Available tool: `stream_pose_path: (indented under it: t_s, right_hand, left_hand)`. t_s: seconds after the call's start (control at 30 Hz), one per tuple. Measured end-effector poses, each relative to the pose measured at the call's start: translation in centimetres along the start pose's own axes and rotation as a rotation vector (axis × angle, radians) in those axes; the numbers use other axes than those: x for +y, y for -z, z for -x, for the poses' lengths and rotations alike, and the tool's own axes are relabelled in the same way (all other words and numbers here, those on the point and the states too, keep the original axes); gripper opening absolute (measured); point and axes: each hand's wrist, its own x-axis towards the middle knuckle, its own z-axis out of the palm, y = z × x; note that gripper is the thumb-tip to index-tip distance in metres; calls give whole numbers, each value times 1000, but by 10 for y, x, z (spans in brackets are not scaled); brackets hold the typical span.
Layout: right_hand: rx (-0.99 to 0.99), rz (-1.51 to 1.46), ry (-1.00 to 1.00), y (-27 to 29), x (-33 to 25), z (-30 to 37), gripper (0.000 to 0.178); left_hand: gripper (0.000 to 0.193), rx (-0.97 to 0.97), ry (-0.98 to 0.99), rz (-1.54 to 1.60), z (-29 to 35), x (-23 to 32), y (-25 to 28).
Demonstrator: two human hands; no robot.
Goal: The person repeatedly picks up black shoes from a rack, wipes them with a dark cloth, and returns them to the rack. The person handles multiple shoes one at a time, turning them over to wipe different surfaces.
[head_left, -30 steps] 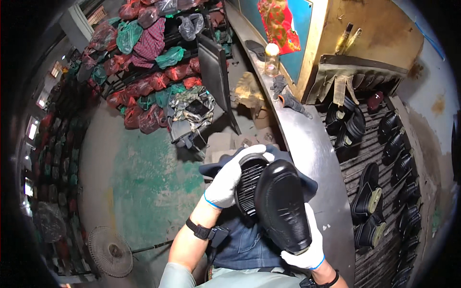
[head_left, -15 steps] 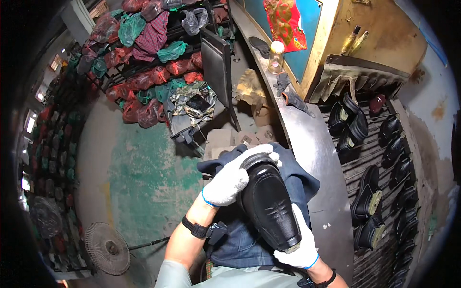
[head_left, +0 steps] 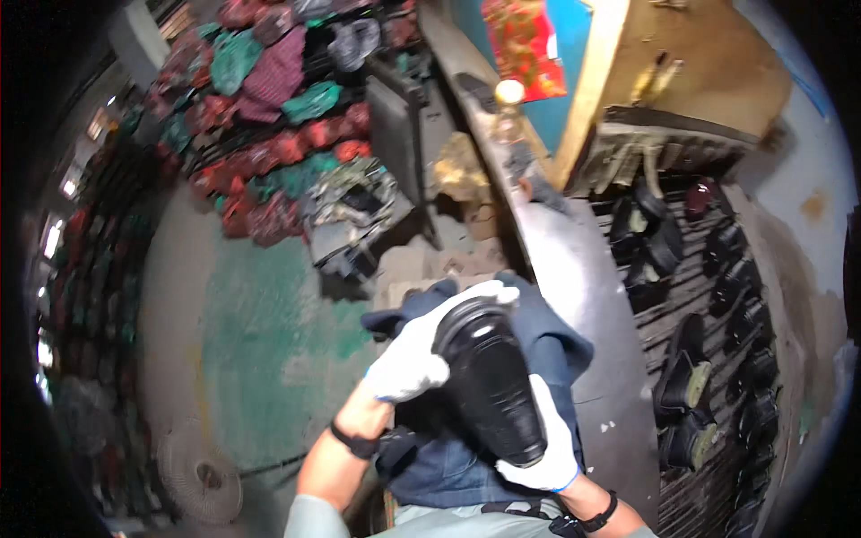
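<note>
A black moulded part, long and rounded with a ribbed ring at its upper end, is held in the air above the person's lap, just left of the metal surface. It is tilted, with the ribbed end up and toward the left. The left hand, in a white glove, is closed over the upper ribbed end, the fingers curled across the top. The right hand, also in a white glove with a blue cuff, grips the lower end from below and from the right side. Each wrist carries a dark band.

Behind the part, over the lap, lies a dark blue cloth, and its right edge touches the left edge of the surface. The surface is a long grey metal strip running away from the person toward the top. Beyond its right edge is a dark slatted rack with many black moulded parts standing in rows. At the far end of the surface stands a yellow box-shaped cabinet with a blue side panel.

To the left is the green floor. A round fan stands there near the left elbow. Farther away, a heap of red, green and purple bags lies on the floor.
</note>
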Motion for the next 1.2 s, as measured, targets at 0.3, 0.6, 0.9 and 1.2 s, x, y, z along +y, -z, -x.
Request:
stream_pose_path:
  t_s: [0.3,0.6,0.9,1.2]
  right_hand:
    - [-234,43,238,24,0,-74,124]
    - [-158,-420,-206,21,2,-121,46]
    - [-835,-31,221,57,-100,-102,43]
    - [-628,-64,-7,37,-45,-104,58]
  left_hand:
    - [50,-513,-475,-1485,53,93,-71]
    - [64,-756,-196,-1448,154,-112,-112]
    - [58,-235,-39,-1360,202,-145,-134]
    - [46,352,-55,-784,145,-48,-85]
